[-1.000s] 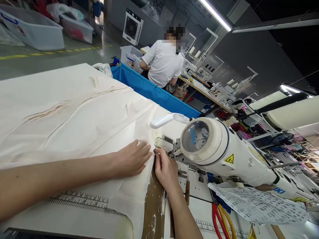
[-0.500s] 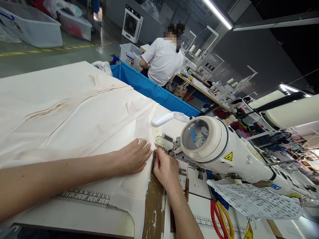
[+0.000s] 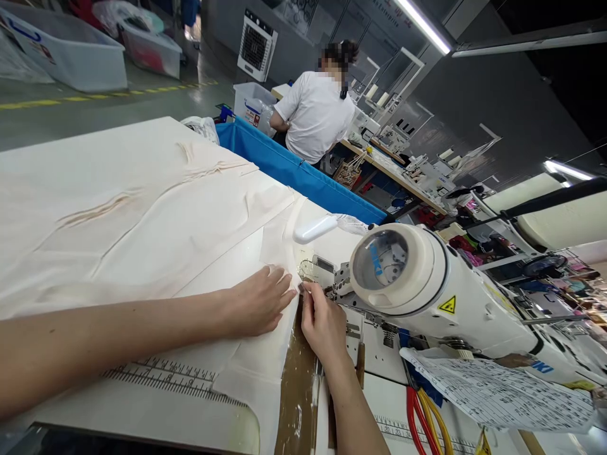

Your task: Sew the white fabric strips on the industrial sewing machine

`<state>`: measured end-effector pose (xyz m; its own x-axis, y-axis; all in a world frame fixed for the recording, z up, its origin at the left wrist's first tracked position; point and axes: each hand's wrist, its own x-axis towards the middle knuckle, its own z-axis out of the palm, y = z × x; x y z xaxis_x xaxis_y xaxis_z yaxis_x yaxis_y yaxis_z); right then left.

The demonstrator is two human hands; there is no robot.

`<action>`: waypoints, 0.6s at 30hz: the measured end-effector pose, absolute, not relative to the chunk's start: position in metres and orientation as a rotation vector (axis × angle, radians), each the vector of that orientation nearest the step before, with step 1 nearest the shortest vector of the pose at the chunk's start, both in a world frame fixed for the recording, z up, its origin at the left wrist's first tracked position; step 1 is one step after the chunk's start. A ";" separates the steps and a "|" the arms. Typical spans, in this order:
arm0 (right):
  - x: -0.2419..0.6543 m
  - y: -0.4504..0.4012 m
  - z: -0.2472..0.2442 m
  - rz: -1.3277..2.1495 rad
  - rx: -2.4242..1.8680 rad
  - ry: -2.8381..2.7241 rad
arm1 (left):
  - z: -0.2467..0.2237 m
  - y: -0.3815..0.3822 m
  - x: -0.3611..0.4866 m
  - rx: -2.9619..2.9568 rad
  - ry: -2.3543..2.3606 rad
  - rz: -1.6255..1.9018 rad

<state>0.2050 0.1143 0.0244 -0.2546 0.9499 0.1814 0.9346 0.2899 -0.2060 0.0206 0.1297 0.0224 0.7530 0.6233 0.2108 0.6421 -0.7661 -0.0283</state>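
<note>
My left hand (image 3: 263, 300) lies palm down with its fingers stretched over the thin cream fabric (image 3: 190, 253), close to the fabric's right edge. Just right of it, my right hand (image 3: 325, 322) is closed in a pinch at that edge, in front of the sewing machine's needle area. A small dark bit shows at its fingertips, too small to name. The white sewing machine (image 3: 469, 303) reaches in from the right, its round clear-windowed end beside my right hand. Under the fabric's edge runs a brown strip (image 3: 296, 392).
A white rounded lamp-like piece (image 3: 315, 229) sits behind the needle area. Red-and-yellow handles (image 3: 420, 417) and a printed sheet (image 3: 502, 385) are at lower right. A ruler scale (image 3: 165, 378) marks the table. Beyond stands a blue cloth bin (image 3: 303, 174); a person in white (image 3: 315, 117) sits behind it.
The whole view has shifted slightly, so things appear a little further right. My right fingertips sit slightly further from my left hand; the left hand still rests on the fabric.
</note>
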 end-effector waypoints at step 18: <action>0.308 0.017 0.046 -0.285 -2.332 -1.841 | 0.004 0.158 0.019 -2.723 -1.256 -0.745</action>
<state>0.3079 0.0172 0.0460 0.2255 0.9432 0.2442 0.9729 -0.2314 -0.0048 0.0195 0.1580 0.0041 0.5536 0.7035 0.4456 0.7285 -0.6684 0.1501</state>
